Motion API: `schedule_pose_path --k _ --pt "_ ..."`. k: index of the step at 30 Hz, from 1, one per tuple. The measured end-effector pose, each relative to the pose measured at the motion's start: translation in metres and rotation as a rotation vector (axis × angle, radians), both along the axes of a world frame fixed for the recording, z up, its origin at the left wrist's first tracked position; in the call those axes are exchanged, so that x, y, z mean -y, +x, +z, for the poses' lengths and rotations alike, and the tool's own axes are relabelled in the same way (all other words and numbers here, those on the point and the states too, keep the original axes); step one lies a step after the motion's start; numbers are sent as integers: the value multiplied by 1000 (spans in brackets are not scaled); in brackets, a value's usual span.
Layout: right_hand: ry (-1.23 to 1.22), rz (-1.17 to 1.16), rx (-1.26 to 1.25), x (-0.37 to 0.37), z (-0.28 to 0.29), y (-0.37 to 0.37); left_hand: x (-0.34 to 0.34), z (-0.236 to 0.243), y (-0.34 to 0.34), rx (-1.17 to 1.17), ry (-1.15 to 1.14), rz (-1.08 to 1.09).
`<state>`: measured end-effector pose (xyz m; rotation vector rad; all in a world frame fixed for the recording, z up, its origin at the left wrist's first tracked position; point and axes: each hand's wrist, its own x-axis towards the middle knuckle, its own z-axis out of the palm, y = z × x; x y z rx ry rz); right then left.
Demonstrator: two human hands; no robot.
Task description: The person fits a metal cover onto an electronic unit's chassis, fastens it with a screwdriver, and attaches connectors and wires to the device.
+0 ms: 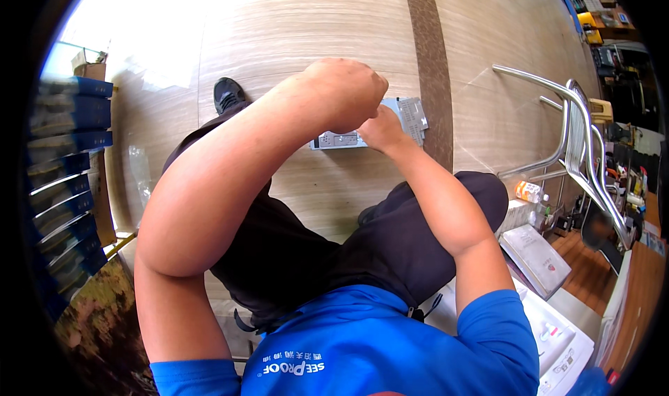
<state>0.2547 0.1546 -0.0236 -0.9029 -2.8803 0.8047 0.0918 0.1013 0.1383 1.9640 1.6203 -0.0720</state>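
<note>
A flat, silvery metal case (412,115) with small holes and cut-outs lies on the floor in front of me, partly covered by my hands. Over its far left part, my left hand (346,93) is curled into a fist, the back of the hand upward; anything inside it is hidden. Just below and right of that fist, my right hand (382,129) is closed at the case's near side, its fingertips close under the left hand. What the right fingers grip cannot be made out.
Blue boxes (90,141) are stacked at the left. To the right stands a chair with a chrome frame (568,93). A bottle with an orange label (529,192), a white book-like box (535,260) and a white tray (582,347) sit by my right knee.
</note>
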Motion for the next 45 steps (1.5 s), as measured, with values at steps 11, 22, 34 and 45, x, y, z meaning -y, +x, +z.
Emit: schedule_pose_path --k 11,22,34,45 --pt "-100 16 59 -3 -5 2 -1 0 2 -7 -5 -8" --pt "-122 14 73 -1 2 3 0 1 2 -38 -25 10" --pt "-48 54 102 -3 13 4 1 -1 -1 -38 -15 14" --pt "-66 14 -24 -1 6 7 0 -5 1 -61 -28 -16"
